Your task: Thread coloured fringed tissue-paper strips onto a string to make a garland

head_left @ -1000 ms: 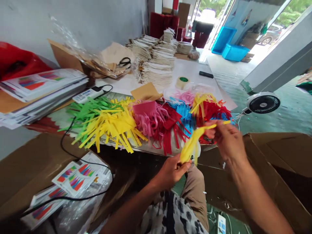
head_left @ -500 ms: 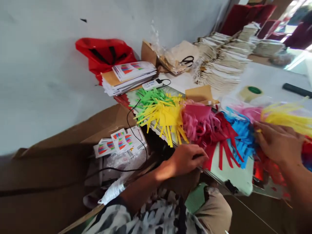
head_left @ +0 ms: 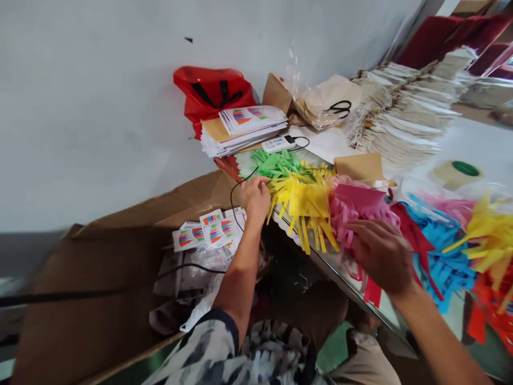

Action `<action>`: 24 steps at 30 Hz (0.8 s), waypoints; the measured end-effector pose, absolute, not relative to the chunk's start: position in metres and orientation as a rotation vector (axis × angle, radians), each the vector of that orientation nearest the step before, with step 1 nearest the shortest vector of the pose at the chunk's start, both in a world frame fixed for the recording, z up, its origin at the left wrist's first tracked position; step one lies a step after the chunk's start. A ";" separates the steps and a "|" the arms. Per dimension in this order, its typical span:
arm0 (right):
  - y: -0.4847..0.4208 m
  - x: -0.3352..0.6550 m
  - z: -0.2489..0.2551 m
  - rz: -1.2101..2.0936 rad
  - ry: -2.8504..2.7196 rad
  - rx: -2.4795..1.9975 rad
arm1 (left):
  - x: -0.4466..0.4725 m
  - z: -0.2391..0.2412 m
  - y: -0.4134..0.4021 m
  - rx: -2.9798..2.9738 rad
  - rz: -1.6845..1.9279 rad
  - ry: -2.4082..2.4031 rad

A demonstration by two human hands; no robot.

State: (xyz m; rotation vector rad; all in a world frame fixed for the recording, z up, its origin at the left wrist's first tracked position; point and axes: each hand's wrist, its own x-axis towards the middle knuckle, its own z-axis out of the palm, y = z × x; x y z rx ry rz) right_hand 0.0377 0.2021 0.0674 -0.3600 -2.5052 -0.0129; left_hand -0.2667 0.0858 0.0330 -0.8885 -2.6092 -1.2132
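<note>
A row of crepe-paper fringe bunches lies along the table edge: green fringe (head_left: 276,160), yellow fringe (head_left: 306,198), pink fringe (head_left: 348,206), red fringe (head_left: 412,227) and blue fringe (head_left: 444,256). My left hand (head_left: 255,199) is at the left border of the green and yellow bunches, its fingers curled in. What its fingertips hold, if anything, is hidden. Over the front of the pink and red strips is my right hand (head_left: 382,256), fingers stretched to the left with nothing seen gripped in them.
Behind the fringes are a stack of printed sheets (head_left: 250,125), a white power bank (head_left: 278,143), black-handled scissors (head_left: 340,108), a tape roll (head_left: 457,174) and piled cloth-like bundles (head_left: 404,112). A cardboard box (head_left: 108,278) with printed cards stands left, a black cable crossing it.
My left hand has moved up and left to the green and yellow fringes. My right hand has shifted from the blue fringe left to the pink and red ones. The view has turned left.
</note>
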 end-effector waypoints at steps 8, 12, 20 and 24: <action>0.165 -0.051 0.036 -0.046 -2.726 -0.398 | -0.349 0.034 0.107 -0.668 -1.034 -2.873; 0.163 -0.057 0.028 -0.078 -2.766 -0.473 | -0.362 0.034 0.116 -0.717 -0.947 -2.850; 0.151 -0.054 0.011 -0.101 -2.747 -0.520 | -0.385 0.038 0.147 -0.998 -0.809 -2.865; 0.149 -0.053 0.002 -0.105 -2.695 -0.540 | -0.398 0.038 0.161 -1.016 -0.780 -2.983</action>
